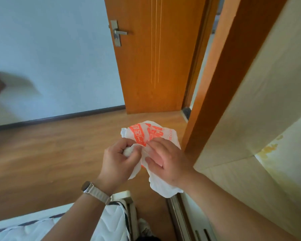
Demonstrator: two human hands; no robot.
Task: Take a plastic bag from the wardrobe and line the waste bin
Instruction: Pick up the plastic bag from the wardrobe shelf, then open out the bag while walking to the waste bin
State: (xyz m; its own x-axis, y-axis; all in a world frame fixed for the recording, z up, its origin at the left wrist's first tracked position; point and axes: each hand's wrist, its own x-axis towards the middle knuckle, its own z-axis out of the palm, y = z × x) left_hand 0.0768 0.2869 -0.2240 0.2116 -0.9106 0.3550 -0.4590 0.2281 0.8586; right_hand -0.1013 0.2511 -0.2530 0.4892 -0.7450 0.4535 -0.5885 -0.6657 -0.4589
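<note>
Wood floor (pixel 50 153), orange door (pixel 155 66) open.
Left hand (pixel 117 162) and right hand (pixel 167 162) both clutch a crumpled white, orange-printed plastic bag (pixel 144 132).

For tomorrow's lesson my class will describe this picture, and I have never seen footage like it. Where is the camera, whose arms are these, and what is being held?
No machine here: one wide-angle camera sits on a person's head, looking forward and down, so their two bare arms enter from the bottom edge. The left hand, wearing a beige-strapped wristwatch, grips a bunched part of a crumpled white plastic bag with orange print; the right hand pinches the same bag. Beneath them lies a brown wooden floor. Ahead stands an orange-brown wooden door, a cream wardrobe panel is on the right, and a white quilted mattress shows at the bottom. No waste bin shows.
</note>
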